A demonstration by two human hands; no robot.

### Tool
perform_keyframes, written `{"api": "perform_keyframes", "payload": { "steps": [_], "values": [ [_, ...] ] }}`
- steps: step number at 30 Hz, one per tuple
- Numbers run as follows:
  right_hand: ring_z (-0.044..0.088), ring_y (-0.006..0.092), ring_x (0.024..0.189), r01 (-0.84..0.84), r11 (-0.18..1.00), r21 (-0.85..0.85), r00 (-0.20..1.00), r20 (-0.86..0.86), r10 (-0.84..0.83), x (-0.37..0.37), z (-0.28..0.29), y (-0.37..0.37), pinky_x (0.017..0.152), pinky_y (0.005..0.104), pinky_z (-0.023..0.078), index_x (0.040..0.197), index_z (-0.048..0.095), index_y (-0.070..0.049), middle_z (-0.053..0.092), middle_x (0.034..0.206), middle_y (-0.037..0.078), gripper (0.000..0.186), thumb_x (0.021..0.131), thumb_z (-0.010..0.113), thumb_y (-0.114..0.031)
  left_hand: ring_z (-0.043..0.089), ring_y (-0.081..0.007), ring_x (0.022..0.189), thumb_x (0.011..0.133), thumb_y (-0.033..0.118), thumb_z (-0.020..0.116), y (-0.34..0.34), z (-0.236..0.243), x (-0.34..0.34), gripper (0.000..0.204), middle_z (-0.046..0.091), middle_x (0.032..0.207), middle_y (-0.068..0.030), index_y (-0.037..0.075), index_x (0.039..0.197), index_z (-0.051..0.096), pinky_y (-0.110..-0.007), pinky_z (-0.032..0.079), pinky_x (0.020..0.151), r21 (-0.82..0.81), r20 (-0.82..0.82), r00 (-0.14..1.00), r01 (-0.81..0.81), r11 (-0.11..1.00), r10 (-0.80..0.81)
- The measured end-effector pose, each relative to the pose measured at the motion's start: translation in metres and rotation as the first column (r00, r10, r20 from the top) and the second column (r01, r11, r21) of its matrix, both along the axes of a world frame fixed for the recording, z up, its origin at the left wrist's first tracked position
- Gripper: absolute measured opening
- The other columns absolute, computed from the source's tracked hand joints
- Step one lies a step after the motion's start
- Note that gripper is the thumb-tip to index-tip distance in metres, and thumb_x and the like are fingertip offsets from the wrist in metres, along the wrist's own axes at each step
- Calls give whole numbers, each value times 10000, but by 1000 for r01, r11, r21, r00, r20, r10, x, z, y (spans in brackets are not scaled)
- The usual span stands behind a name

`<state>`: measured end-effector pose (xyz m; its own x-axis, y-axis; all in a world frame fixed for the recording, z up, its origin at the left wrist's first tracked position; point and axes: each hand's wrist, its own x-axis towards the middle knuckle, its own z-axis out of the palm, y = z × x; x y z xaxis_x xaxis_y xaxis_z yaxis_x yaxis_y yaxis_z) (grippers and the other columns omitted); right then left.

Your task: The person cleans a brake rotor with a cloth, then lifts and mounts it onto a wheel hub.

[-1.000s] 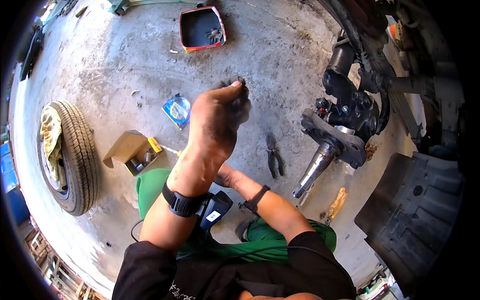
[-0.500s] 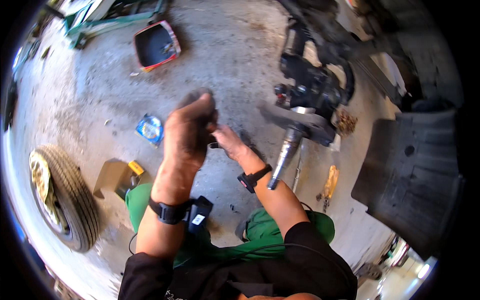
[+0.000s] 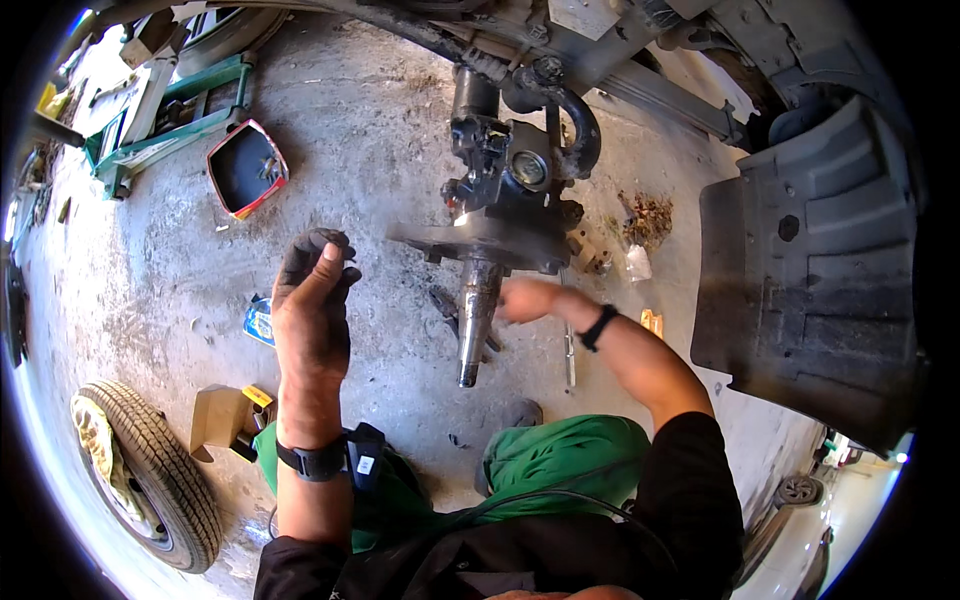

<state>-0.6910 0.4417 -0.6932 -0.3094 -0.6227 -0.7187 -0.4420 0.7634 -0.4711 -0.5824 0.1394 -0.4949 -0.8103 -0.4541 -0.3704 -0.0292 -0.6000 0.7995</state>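
My left hand [image 3: 315, 300] is raised left of the steel spindle [image 3: 475, 320], its blackened fingertips curled and pressed together; anything between them is too small to make out. My right hand [image 3: 525, 300] is just right of the spindle, partly behind it and blurred, so its grip is unclear. The spindle points toward me from a flanged plate [image 3: 420, 236] on a black steering knuckle [image 3: 505, 155]. Dark pliers [image 3: 444, 302] lie on the floor behind the spindle, partly hidden. A blue packet [image 3: 257, 322] lies beside my left hand in the picture.
A tire [image 3: 180, 490] and open cardboard box [image 3: 215, 430] are at lower left, a tray [image 3: 245, 170] and green metal frame [image 3: 165, 150] at upper left. A black splash guard [image 3: 800, 270] fills the right. Vehicle underside [image 3: 640, 40] is overhead; debris [image 3: 645, 220] lies beside the knuckle.
The view has swung so the knuckle sits central. My right hand has risen from behind my left arm to beside the spindle. My left hand now sits farther left, still curled.
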Motion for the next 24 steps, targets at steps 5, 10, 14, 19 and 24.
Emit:
{"api": "perform_keyframes", "payload": {
  "steps": [5,10,14,19,24],
  "values": [
    [625,175,603,494,868,-40,866,-69,-496,-35,152,47,605,347,496,801,685,-2,665,660,87,426,914,574,-397,504,-144,769,922,153,599,15,13,6,149,545,870,-29,55,1030,569,-279,401,711,10,-286,949,140,990,-132],
    [566,127,588,568,737,-367,790,-8,-613,-18,255,54,567,274,476,857,633,-11,609,691,34,313,948,587,-307,550,-157,755,906,169,631,39,32,1,184,605,878,-67,35,1014,564,-279,427,679,-37,-306,930,202,979,-203],
    [608,146,684,329,561,-760,872,16,-489,26,292,-11,611,273,507,974,602,-19,616,757,45,231,921,638,-242,574,-175,714,892,163,654,53,31,8,208,627,873,-94,21,1009,557,-280,436,636,-184,-286,913,244,952,-290],
    [650,228,735,87,527,-845,879,-184,-440,46,305,-66,649,327,523,1017,597,-35,630,820,106,198,871,680,-140,596,-115,841,857,82,710,68,37,10,176,657,904,-63,-4,973,610,-262,487,768,-226,-281,900,276,934,-333],
    [652,294,760,-120,530,-839,852,-362,-380,29,290,-66,648,370,513,988,629,-20,644,852,133,200,832,699,-122,602,-124,895,845,38,711,65,37,14,174,659,937,-52,-12,983,618,-273,485,839,-228,-277,896,289,930,-346]
  ]
}}
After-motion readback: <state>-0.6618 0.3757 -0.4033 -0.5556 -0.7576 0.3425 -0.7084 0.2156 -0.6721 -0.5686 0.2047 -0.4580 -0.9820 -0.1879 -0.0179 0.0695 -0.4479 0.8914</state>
